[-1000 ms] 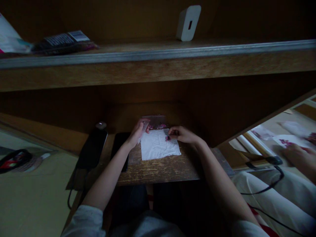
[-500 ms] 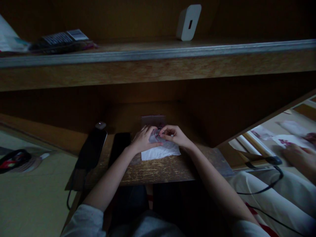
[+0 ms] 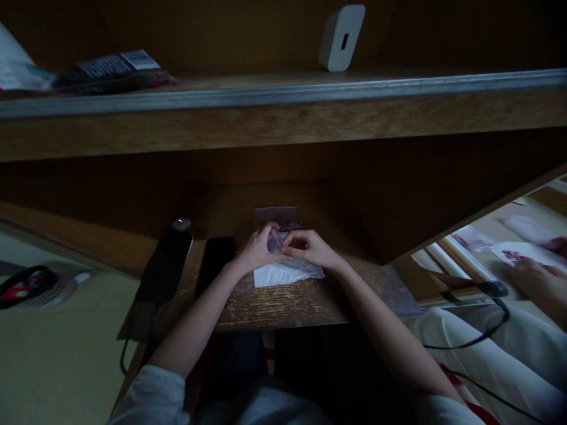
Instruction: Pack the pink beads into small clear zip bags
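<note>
**Left hand (image 3: 260, 249) and right hand (image 3: 310, 245) meet at a clear bag (image 3: 275, 241) above the desk (image 3: 283, 314)**

The left hand has its thumb and fingers curved around the clear bag, grasping it above the middle of the desk, back from the front edge. The right hand faces it with the fingertips drawn together at the bag's side; I cannot tell whether they grip the film or a small piece. Below both hands lies a creased white sheet (image 3: 286, 275), its near edge roughly parallel to the desk's front edge. Behind the hands, farther from that edge, a clear packet (image 3: 277, 213) lies flat, with small pink pieces (image 3: 293, 225) showing beside it or in it; which is unclear.

Toward the desk's left edge lie 2 dark flat devices: a black slab (image 3: 215, 260) near the left forearm, and a black phone-like device (image 3: 165, 265) farther left, with a small pale case (image 3: 181, 224) at its far end. On the shelf (image 3: 266, 125) above, a white block (image 3: 342, 38) stands upright and a dark packet (image 3: 110, 72) lies left. Beyond the desk's right edge, a co-worker's hand (image 3: 538, 282) is near a white sheet with dark pink pieces.
</note>
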`<state>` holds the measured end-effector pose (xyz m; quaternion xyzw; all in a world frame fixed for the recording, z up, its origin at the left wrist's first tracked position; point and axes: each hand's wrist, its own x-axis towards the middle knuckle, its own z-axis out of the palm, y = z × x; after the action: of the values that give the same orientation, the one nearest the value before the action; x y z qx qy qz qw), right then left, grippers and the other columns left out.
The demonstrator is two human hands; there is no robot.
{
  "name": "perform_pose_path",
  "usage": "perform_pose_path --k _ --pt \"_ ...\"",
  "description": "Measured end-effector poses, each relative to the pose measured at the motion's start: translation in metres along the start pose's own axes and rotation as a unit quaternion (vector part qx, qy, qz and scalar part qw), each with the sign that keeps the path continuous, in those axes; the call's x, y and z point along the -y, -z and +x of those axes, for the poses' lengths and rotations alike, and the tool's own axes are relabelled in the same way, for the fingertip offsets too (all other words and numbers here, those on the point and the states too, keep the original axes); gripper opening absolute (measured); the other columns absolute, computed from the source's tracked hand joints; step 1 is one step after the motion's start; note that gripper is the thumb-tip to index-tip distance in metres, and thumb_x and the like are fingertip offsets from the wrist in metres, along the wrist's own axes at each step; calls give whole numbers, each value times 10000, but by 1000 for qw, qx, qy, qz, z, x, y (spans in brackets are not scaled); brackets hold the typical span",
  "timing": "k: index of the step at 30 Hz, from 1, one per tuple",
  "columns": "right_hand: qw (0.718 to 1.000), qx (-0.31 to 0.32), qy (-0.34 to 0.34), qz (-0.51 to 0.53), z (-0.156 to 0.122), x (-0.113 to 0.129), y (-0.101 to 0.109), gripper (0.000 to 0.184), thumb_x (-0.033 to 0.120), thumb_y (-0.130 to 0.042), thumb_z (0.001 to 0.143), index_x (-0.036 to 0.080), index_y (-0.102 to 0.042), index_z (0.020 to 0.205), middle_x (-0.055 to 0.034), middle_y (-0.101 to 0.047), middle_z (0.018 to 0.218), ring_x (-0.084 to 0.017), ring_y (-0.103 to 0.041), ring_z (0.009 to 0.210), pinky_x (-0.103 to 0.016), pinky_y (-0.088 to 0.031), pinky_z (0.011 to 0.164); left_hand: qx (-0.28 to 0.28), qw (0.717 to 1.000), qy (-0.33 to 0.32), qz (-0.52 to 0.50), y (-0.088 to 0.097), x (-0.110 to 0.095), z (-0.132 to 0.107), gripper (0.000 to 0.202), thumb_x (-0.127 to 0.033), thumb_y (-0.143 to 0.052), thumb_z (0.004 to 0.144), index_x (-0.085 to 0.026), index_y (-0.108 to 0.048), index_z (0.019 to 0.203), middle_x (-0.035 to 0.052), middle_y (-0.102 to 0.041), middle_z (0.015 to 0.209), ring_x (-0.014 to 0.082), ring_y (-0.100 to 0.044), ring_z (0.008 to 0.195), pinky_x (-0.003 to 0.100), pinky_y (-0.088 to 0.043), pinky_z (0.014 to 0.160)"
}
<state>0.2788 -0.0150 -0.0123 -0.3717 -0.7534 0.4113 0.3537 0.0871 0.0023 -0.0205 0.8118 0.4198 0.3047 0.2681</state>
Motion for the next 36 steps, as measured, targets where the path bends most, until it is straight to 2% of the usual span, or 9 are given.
perform_pose_path --k 2,6,8,11,19,24,29,36 --pt "999 -23 -6 22 1 -5 1 164 304 -641 770 142 -662 783 -40 -651 773 -147 -582 713 -253 -440 649 -11 997 20 -75 -1 1 2 613 -383 -793 588 -189 -496 1089 62 -603 1000 207 -597 888 324 -479 757" --pt "994 -69 -33 81 2 -13 7 245 291 -639 760 140 -625 952 -27 -630 736 -117 -553 603 -223 -421 543 2 966 79 -245 -1 4 7 293 -410 -647 743 -163 -580 886 20 -605 789 119 -576 647 221 -456 544" --pt "992 -73 -43 96 2 -14 9 293 277 -638 751 139 -602 1008 -13 -614 711 -102 -527 558 -214 -406 507 17 948 113 -298 0 5 8 279 -417 -636 743 -153 -590 820 11 -595 717 96 -536 551 192 -409 442" --pt "991 -68 -39 108 2 -14 11 308 253 -635 736 139 -590 1019 -6 -604 716 -100 -522 562 -220 -417 518 18 930 135 -341 2 4 9 279 -388 -684 699 -144 -599 804 17 -607 705 92 -537 541 182 -411 419" --pt "996 -86 -11 38 1 -13 8 258 173 -595 751 135 -600 1007 -24 -611 729 -117 -544 612 -236 -410 559 -15 920 127 -369 2 5 9 309 -277 -748 628 -154 -559 839 -1 -588 757 86 -555 587 180 -451 470" --pt "995 -96 1 5 1 -11 4 250 186 -584 772 141 -592 1018 -27 -614 751 -126 -561 656 -240 -423 593 -40 923 104 -369 -1 11 10 349 -225 -747 609 -167 -496 843 -37 -558 695 75 -547 547 177 -449 485" --pt "994 -103 8 -38 1 -11 2 286 212 -581 784 153 -587 1064 -35 -635 793 -137 -571 677 -247 -425 599 -40 921 95 -376 -1 11 11 362 -228 -742 615 -177 -462 839 -50 -552 673 75 -542 518 190 -463 488" --pt "991 -122 29 -54 1 -6 -3 296 263 -585 812 175 -565 1094 -47 -658 855 -149 -600 726 -248 -437 613 -21 945 70 -318 1 1 8 306 -268 -724 666 -158 -549 891 18 -592 822 120 -602 735 206 -484 603"
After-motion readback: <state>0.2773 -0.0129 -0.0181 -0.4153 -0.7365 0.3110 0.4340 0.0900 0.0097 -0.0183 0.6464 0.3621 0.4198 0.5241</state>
